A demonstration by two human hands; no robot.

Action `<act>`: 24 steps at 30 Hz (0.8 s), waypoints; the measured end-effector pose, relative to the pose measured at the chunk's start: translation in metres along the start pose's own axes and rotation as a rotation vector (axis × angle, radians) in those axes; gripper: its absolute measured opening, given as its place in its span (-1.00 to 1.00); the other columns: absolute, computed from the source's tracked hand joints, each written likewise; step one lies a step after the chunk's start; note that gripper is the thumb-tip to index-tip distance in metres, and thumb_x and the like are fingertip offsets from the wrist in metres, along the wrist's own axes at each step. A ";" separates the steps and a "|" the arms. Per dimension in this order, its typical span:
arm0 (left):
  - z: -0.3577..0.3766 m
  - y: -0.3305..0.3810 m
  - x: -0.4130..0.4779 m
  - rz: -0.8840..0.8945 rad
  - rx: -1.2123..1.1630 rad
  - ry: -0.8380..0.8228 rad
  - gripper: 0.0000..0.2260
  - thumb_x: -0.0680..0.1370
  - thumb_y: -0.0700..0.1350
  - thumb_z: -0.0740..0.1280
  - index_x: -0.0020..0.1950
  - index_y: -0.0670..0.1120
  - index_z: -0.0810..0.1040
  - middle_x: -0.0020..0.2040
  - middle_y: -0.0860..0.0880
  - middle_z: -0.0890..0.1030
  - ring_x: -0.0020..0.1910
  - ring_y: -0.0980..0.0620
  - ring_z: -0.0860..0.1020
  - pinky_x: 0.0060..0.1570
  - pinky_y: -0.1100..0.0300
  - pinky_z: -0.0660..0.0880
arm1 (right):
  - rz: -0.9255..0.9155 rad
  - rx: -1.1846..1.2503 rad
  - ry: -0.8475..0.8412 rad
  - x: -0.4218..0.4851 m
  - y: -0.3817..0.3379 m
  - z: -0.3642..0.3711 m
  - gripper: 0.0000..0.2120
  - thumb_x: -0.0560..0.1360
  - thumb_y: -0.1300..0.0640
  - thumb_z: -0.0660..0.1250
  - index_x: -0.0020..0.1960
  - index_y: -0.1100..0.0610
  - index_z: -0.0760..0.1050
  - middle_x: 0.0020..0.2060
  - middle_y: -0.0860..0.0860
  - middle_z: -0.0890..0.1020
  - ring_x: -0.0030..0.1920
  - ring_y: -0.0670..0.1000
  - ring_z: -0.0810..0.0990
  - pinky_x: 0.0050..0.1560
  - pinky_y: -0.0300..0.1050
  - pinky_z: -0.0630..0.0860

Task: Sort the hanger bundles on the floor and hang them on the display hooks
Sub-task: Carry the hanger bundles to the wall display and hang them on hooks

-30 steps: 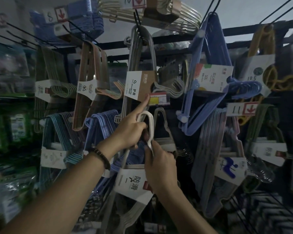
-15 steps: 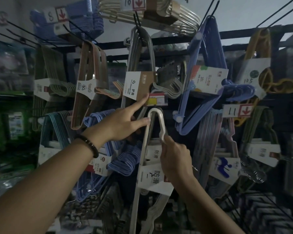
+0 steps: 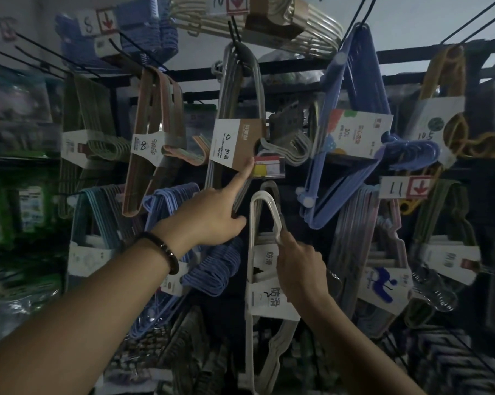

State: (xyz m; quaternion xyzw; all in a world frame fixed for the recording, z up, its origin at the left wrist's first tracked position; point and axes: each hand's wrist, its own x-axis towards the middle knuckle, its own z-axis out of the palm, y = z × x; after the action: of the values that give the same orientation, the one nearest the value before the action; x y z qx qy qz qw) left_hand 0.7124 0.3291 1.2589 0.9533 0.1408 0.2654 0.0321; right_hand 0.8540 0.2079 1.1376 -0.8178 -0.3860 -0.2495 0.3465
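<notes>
A white hanger bundle with a paper label hangs upright in the middle of the rack, its top loop just under a small price tag. My right hand pinches the right side of that loop from below. My left hand is stretched out to its left, index finger raised and touching the lower edge of the label on a grey hanger bundle above. The hook under the price tag is hidden behind the bundles.
Hanger bundles crowd the rack all round: a brown bundle at upper left, purple bundle below my left hand, blue bundle at right, yellow bundle at far right. Long black display hooks stick out overhead.
The white bundle has risen and shifted right, until its loop sits under the price tag. My right hand moved with it. My left hand let go of the loop and now points upward.
</notes>
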 end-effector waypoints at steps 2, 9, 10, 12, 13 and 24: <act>0.003 0.003 0.000 -0.010 0.024 0.001 0.03 0.61 -0.06 0.38 0.51 0.47 -0.48 -0.36 -0.13 0.63 -0.47 -0.13 0.59 -0.53 0.00 0.50 | -0.003 0.011 0.006 -0.001 0.003 0.000 -0.77 0.69 0.16 0.16 0.32 0.02 0.44 -0.23 0.06 0.67 -0.22 0.24 0.66 -0.23 0.02 0.49; 0.003 0.005 0.000 -0.017 0.026 0.019 0.01 0.62 -0.07 0.34 0.50 0.47 -0.50 -0.37 -0.18 0.61 -0.48 -0.17 0.57 -0.54 0.08 0.43 | -0.024 -0.033 -0.010 -0.002 0.006 -0.007 -0.76 0.68 0.16 0.13 0.29 -0.01 0.44 -0.30 0.00 0.58 -0.22 0.24 0.64 -0.22 0.00 0.39; 0.003 0.005 0.000 -0.016 0.022 0.018 0.01 0.62 -0.08 0.34 0.49 0.48 -0.50 -0.37 -0.18 0.60 -0.48 -0.18 0.57 -0.54 0.08 0.43 | -0.030 -0.025 0.003 -0.004 0.007 -0.009 -0.79 0.68 0.15 0.15 0.26 -0.01 0.45 -0.30 -0.01 0.57 -0.24 0.24 0.62 -0.24 -0.01 0.38; 0.003 0.005 0.000 -0.017 0.025 0.011 0.03 0.61 -0.10 0.35 0.49 0.48 -0.49 -0.38 -0.19 0.59 -0.48 -0.20 0.56 -0.55 0.08 0.43 | -0.057 -0.008 0.049 -0.006 0.005 -0.015 -0.86 0.66 0.14 0.19 0.19 -0.02 0.44 -0.31 0.00 0.59 -0.28 0.24 0.60 -0.28 -0.01 0.40; 0.002 0.004 0.000 -0.019 0.032 0.009 0.04 0.60 -0.12 0.36 0.49 0.48 -0.49 -0.38 -0.19 0.59 -0.47 -0.20 0.57 -0.55 0.08 0.45 | -0.069 -0.001 0.072 -0.005 0.003 -0.018 -0.90 0.66 0.13 0.20 0.14 -0.02 0.43 -0.31 0.01 0.61 -0.30 0.23 0.60 -0.30 0.00 0.45; 0.004 0.001 0.003 -0.012 0.041 0.031 0.01 0.60 -0.06 0.37 0.52 0.49 -0.45 -0.32 -0.11 0.66 -0.44 -0.14 0.63 -0.44 -0.10 0.62 | -0.044 -0.056 0.040 0.009 0.012 -0.011 -0.90 0.70 0.10 0.15 0.13 0.03 0.44 -0.29 0.01 0.60 -0.28 0.20 0.61 -0.32 0.00 0.46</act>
State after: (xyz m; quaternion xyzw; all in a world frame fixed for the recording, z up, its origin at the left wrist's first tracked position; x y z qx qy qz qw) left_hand 0.7173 0.3292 1.2567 0.9487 0.1526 0.2768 0.0119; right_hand 0.8678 0.1985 1.1460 -0.8133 -0.3897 -0.2839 0.3257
